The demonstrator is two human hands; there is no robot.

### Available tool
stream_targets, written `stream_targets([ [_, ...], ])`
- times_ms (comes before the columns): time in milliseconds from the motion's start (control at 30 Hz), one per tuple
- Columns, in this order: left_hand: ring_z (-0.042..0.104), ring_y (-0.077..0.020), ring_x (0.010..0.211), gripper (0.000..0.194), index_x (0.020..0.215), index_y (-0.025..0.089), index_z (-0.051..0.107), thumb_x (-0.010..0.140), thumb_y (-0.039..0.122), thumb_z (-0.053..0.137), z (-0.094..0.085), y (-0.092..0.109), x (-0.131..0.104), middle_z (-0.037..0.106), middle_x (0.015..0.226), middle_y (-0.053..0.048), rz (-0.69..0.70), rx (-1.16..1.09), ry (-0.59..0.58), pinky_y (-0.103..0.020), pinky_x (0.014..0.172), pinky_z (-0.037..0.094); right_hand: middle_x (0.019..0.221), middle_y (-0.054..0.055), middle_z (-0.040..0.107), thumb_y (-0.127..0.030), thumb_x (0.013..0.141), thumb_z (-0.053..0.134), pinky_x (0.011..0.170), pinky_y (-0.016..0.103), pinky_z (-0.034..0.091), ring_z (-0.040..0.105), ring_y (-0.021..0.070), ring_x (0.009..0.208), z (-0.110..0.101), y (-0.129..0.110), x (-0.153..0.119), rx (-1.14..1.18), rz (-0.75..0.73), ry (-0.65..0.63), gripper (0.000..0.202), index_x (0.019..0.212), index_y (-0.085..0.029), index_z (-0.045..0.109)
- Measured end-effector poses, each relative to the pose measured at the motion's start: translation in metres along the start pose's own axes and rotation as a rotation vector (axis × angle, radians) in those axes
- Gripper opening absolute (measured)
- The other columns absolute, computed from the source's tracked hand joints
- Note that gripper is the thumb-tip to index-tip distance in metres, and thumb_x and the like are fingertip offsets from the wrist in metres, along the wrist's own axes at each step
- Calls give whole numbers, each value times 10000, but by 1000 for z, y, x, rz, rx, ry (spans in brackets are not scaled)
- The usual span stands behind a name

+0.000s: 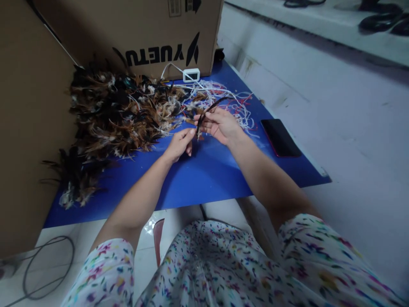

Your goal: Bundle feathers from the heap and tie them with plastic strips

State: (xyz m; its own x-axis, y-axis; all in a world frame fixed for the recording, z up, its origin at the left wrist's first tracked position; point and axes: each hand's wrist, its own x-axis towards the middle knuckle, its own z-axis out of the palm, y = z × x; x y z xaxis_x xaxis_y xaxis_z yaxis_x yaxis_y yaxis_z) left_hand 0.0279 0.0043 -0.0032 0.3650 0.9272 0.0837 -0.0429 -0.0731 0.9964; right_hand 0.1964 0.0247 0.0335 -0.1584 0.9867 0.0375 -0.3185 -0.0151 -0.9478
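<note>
- Nearest is the white floral-print clothing (204, 264) of the person, below the front edge of the smooth blue table (204, 175).
- A small loose bunch of blackish and brown feathers (78, 175) lies at the table's near left; its tips reach past the edge, so a brushing forearm could drop it.
- The left hand (179, 146) is above the table, thumb and forefinger close together beside the lower end of a slender, curved, dark feather (207, 111). Whether this grip pinches the quill or only meets it, I cannot tell.
- The right hand (223, 125) has its grip clamped on that feather, thumb against fingers, the shaft slanting up and away. Squeezing or bending hard could crease the thin shaft; a loose hold could let it twist or slip.
- To the right lies a flat black phone with a reddish edge (280, 137), near the right forearm, which could nudge it.
- Left of the hands spreads a large heap of brown and black feathers (121, 113).
- Behind the right hand is a tangle of thin white and red strips (246, 113); the feather's tip could snag there if lowered.
- Farthest stand a small white device with a dark display (191, 75) and a big brown cardboard box (153, 25).
</note>
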Motion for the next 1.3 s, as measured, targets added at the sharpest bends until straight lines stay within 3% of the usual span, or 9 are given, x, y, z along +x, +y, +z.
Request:
stream_targets([
  [100, 409, -25, 380, 438, 865, 150, 620, 800, 570, 730, 2, 6, -3, 714, 776, -28, -46, -104, -57, -201, 379, 430, 844, 19, 736, -249, 884, 618, 693, 334, 601, 689, 145, 683, 1, 1, 0, 16, 33, 7, 133, 874, -224, 487],
  [267, 425, -18, 400, 417, 779, 128, 603, 668, 422, 877, 1, 8, -3, 672, 660, 6, -77, -170, -54, -179, 398, 430, 810, 7, 725, -271, 896, 639, 642, 278, 579, 654, 120, 653, 0, 2, 1, 57, 81, 48, 148, 860, -221, 504],
  [533, 508, -46, 410, 336, 814, 178, 489, 773, 334, 783, 2, 13, -4, 741, 795, -17, -182, -233, 0, -241, 480, 547, 875, 20, 732, -350, 887, 685, 687, 309, 599, 680, 143, 731, -5, 5, 5, 43, 27, 96, 208, 903, -226, 520],
  [733, 494, -59, 390, 244, 840, 204, 427, 876, 271, 659, 2, 15, -2, 719, 678, 2, -248, -262, 90, -209, 462, 516, 900, -2, 732, -321, 886, 677, 670, 282, 605, 680, 120, 722, -9, 7, 8, 34, -21, 131, 193, 911, -231, 508],
  [867, 495, -65, 386, 202, 826, 209, 406, 908, 231, 589, 2, 15, -1, 708, 663, 8, -250, -276, 146, -208, 458, 510, 907, -2, 719, -303, 874, 687, 652, 257, 579, 698, 130, 784, -11, 5, 8, 39, -42, 134, 200, 904, -230, 503],
  [1000, 498, -55, 397, 202, 824, 209, 395, 915, 227, 574, 1, 14, 0, 706, 684, 20, -207, -288, 173, -205, 477, 522, 848, -19, 696, -244, 827, 726, 594, 211, 514, 650, 97, 713, -10, 0, 7, 31, -51, 177, 234, 840, -223, 494],
  [1167, 510, -56, 414, 334, 852, 209, 420, 843, 360, 717, -1, 10, -1, 669, 656, 47, -156, -248, 91, -210, 482, 530, 707, -29, 650, -260, 697, 853, 521, 197, 445, 601, 92, 644, 2, 1, -1, -43, 55, 72, 367, 710, -202, 491],
  [1300, 524, -68, 426, 411, 843, 196, 448, 773, 421, 784, 1, 10, -4, 664, 655, 40, -139, -236, -33, -239, 474, 543, 569, -58, 582, -264, 615, 910, 470, 202, 398, 494, 61, 512, 13, 6, -6, -145, 33, 51, 390, 641, -190, 527],
])
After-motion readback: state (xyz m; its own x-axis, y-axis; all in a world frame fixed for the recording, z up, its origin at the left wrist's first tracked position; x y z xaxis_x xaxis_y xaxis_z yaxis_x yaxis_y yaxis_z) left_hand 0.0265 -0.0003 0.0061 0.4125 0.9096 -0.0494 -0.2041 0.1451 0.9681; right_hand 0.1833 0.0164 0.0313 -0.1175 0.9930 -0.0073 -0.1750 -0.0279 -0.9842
